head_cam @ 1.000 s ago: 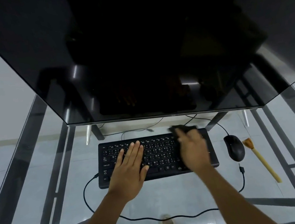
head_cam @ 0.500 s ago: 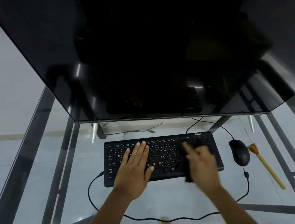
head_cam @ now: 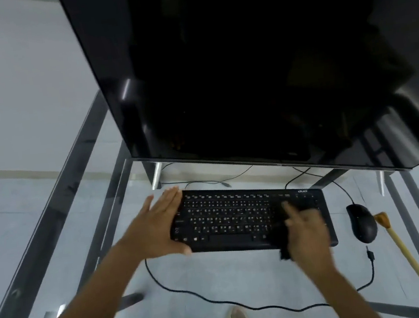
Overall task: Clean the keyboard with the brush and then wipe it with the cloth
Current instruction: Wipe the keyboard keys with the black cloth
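While my left hand (head_cam: 158, 224) lies flat with fingers straight against the left end of the black keyboard (head_cam: 237, 220), my right hand (head_cam: 305, 229) grips the dark cloth (head_cam: 284, 251) at the keyboard's right end, forefinger stretched out over the keys. On the glass worktop (head_cam: 244, 278), the wooden brush (head_cam: 398, 246) lies right of the black mouse (head_cam: 362, 223), beneath the dark monitor (head_cam: 245, 70).
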The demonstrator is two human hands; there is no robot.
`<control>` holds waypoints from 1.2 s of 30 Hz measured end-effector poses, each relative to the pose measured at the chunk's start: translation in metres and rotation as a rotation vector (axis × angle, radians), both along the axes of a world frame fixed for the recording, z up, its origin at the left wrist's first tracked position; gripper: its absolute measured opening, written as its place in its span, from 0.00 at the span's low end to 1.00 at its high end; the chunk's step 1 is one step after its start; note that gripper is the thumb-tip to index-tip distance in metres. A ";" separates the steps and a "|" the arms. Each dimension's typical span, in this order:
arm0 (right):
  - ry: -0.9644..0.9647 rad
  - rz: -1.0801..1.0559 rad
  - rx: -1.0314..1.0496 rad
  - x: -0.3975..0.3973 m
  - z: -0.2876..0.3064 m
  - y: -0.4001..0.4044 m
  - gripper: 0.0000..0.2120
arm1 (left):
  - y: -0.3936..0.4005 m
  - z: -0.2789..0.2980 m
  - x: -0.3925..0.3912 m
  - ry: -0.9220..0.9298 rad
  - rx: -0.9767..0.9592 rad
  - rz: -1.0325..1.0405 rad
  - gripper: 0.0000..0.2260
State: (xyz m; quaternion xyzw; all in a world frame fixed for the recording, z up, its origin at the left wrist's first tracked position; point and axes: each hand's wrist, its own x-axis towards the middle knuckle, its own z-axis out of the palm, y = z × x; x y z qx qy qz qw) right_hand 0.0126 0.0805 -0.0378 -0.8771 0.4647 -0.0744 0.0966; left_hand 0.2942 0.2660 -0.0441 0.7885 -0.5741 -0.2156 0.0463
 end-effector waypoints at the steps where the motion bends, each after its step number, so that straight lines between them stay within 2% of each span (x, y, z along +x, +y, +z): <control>1: -0.058 -0.174 0.009 -0.005 -0.004 -0.009 0.15 | 0.005 0.000 0.008 0.037 0.027 -0.012 0.59; 3: -0.058 -0.254 -0.038 0.007 -0.006 -0.003 0.21 | 0.005 -0.002 0.011 0.118 0.013 -0.029 0.60; 5: -0.104 -0.135 -0.005 0.034 -0.015 0.041 0.23 | 0.005 -0.003 0.010 0.177 -0.037 -0.010 0.61; 7: -0.129 0.123 0.013 0.065 -0.016 0.082 0.25 | 0.005 -0.004 0.010 0.217 -0.074 0.011 0.62; 9: -0.043 0.546 0.039 0.087 -0.009 0.107 0.30 | 0.008 -0.007 0.013 0.232 -0.097 0.012 0.63; 10: -0.021 0.641 0.074 0.093 -0.006 0.100 0.28 | 0.008 -0.008 0.014 0.237 -0.099 0.010 0.64; 12: -0.017 0.538 0.156 0.097 -0.003 0.067 0.16 | 0.009 -0.011 0.016 0.246 -0.098 0.011 0.64; 13: -0.037 0.398 0.098 0.097 -0.003 0.047 0.16 | 0.009 -0.013 0.016 0.252 -0.102 0.015 0.63; 15: -0.104 0.037 0.024 0.095 -0.006 0.013 0.22 | 0.011 -0.016 0.016 0.265 -0.111 0.023 0.63; 17: -0.126 -0.079 0.014 0.100 -0.009 0.013 0.23 | 0.012 -0.018 0.016 0.269 -0.120 0.022 0.63; 20: -0.134 0.090 0.054 0.125 -0.005 0.074 0.22 | 0.011 -0.019 0.017 0.267 -0.147 0.020 0.64; 22: -0.149 0.344 0.178 0.131 0.003 0.114 0.19 | 0.012 -0.019 0.016 0.255 -0.184 0.014 0.65; 24: -0.045 0.645 0.167 0.139 0.005 0.121 0.25 | 0.013 -0.019 0.018 0.254 -0.208 0.010 0.65; 25: 0.003 0.673 0.164 0.143 0.002 0.105 0.24 | 0.013 -0.019 0.018 0.262 -0.211 0.012 0.65; 28: -0.043 0.320 0.076 0.164 0.000 0.060 0.16 | 0.014 -0.019 0.018 0.299 -0.204 0.035 0.65; 29: -0.048 0.209 0.051 0.169 0.000 0.058 0.15 | 0.014 -0.020 0.018 0.307 -0.203 0.039 0.65; 30: -0.054 0.187 0.059 0.176 0.001 0.064 0.17 | 0.015 -0.021 0.018 0.311 -0.209 0.039 0.65; 34: -0.004 0.483 0.176 0.165 0.005 0.137 0.30 | 0.015 -0.026 0.019 0.270 -0.247 0.008 0.64; 36: -0.040 0.537 0.227 0.158 -0.001 0.129 0.25 | 0.015 -0.026 0.020 0.286 -0.254 0.012 0.64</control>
